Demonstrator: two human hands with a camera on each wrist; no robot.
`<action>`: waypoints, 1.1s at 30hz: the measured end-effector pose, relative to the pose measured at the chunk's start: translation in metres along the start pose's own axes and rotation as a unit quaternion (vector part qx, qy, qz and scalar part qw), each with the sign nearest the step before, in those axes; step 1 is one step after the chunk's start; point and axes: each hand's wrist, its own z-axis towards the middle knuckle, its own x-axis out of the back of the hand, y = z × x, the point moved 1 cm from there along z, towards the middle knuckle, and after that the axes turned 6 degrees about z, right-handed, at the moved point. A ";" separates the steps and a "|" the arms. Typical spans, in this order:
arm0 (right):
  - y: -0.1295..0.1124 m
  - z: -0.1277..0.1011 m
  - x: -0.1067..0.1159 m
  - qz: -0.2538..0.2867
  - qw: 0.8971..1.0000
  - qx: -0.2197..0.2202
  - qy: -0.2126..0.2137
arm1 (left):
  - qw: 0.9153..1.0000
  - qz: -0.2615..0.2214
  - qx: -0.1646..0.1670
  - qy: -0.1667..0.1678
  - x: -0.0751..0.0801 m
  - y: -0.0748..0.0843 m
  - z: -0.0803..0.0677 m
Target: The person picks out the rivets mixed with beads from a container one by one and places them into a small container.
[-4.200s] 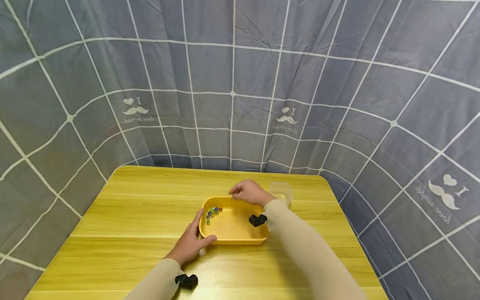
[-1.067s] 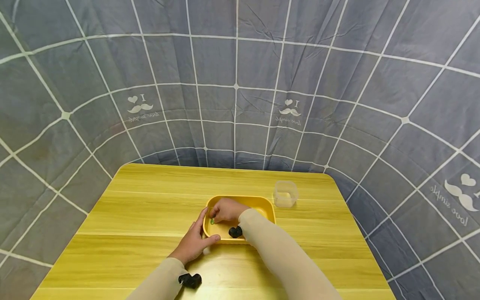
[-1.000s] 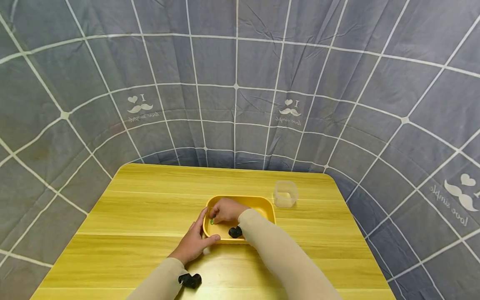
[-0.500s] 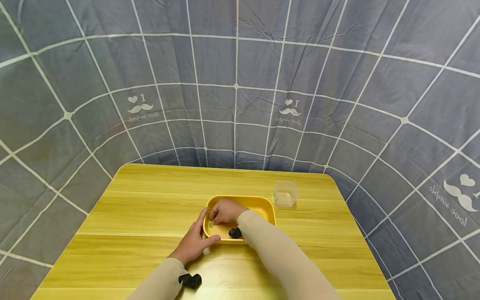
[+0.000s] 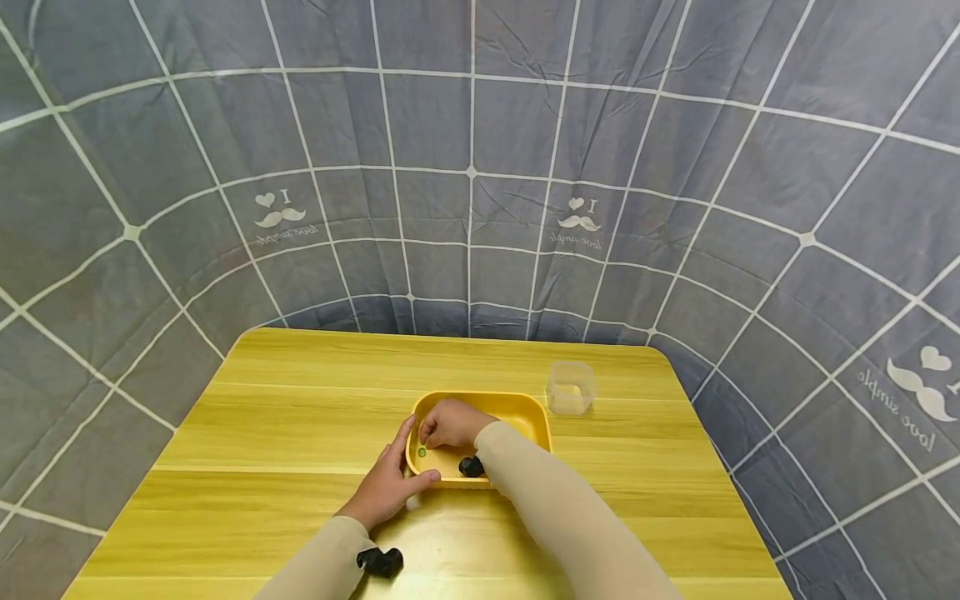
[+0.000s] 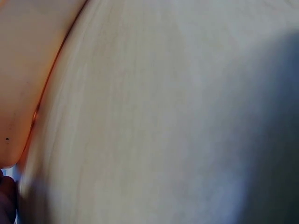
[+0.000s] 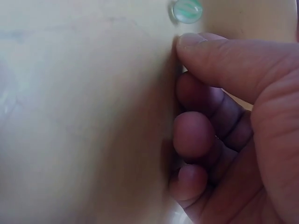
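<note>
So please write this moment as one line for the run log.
left hand: holds tray corner | right hand: curled in tray, beside green marble | clear cup: on table

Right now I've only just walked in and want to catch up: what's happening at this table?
A person sits at a wooden table working in a yellow tray. The left hand holds the tray's near left corner. The right hand is down inside the tray, fingers curled, with a green marble just beyond its fingertips; whether it touches the marble is unclear. A clear plastic cup stands to the tray's right.
</note>
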 end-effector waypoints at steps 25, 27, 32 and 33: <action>0.011 -0.007 0.008 0.064 0.998 -0.007 0.004 | 1.000 -0.007 0.000 -0.002 0.000 0.000 0.002; 0.011 -0.008 0.009 0.071 0.997 -0.010 0.004 | 1.000 -0.009 0.001 -0.003 0.000 0.001 0.002; 0.008 -0.012 0.013 0.083 0.996 -0.022 0.006 | 1.000 -0.014 0.005 -0.005 -0.001 0.001 0.003; 0.008 -0.012 0.014 0.086 0.996 -0.024 0.006 | 1.000 -0.012 0.005 -0.005 -0.001 0.001 0.003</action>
